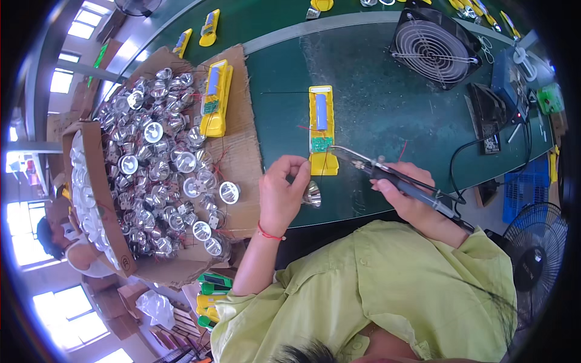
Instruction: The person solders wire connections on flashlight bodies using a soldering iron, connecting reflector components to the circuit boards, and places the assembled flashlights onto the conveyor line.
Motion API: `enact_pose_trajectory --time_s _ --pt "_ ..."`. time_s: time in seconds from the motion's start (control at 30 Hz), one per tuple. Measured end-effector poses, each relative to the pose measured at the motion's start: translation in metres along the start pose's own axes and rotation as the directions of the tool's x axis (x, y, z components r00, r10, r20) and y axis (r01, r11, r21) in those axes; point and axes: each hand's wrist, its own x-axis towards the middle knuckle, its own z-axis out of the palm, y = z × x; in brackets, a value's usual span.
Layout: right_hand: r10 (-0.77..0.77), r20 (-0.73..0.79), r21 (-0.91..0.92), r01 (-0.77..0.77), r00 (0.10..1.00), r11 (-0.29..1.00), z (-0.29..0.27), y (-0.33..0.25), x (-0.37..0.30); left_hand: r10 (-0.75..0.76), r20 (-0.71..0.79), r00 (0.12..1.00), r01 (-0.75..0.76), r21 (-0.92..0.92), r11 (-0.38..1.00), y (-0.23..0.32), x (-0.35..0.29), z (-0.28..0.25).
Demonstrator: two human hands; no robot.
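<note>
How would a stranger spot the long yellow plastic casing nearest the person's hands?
Find the dark green tabletop right of the brown cardboard heaped with silvery reflector cups. Just beyond the left hand lies a long yellow plastic casing holding a blue cylinder and green circuit board. Unlike the other yellow casings, it has a grey pen-shaped tool poised at its board.

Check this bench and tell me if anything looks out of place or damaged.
Mostly the silver reflectors at left: they lie jumbled on the cardboard, facing different ways. The cardboard's right edge looks ragged, as if torn. I can't make out any broken parts.
</note>
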Motion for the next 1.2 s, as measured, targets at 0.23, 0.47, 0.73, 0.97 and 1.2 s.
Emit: enact_pose_trajectory --time_s 0.23,0.47,0.73,0.97,1.2 --pt "0.133 -0.031 0.029 -0.132 0.991 0.991 0.009 0.008 0.000 0.181 -0.074 0.981 -0.178 0.042 0.983 -0.006 0.009 0.016" --pt "0.188 -0.054 0.091 -0.182 0.981 0.979 0.014 0.008 -0.001 0.115 -0.070 0.991 -0.116 -0.004 0.993 -0.011 0.009 0.015" --pt "0.227 -0.011 0.187 -0.221 0.974 0.957 0.021 0.012 0.007 0.087 -0.123 0.989 -0.092 -0.031 0.995 -0.013 0.012 0.019" --pt "0.325 -0.104 0.371 -0.266 0.940 0.890 0.020 0.002 0.005 0.077 -0.113 0.991 -0.081 -0.030 0.996 -0.013 0.014 0.018" --pt "0.231 -0.154 0.264 -0.186 0.961 0.946 0.006 -0.001 0.003 0.047 -0.105 0.993 -0.048 -0.001 0.999 -0.013 0.015 0.016"
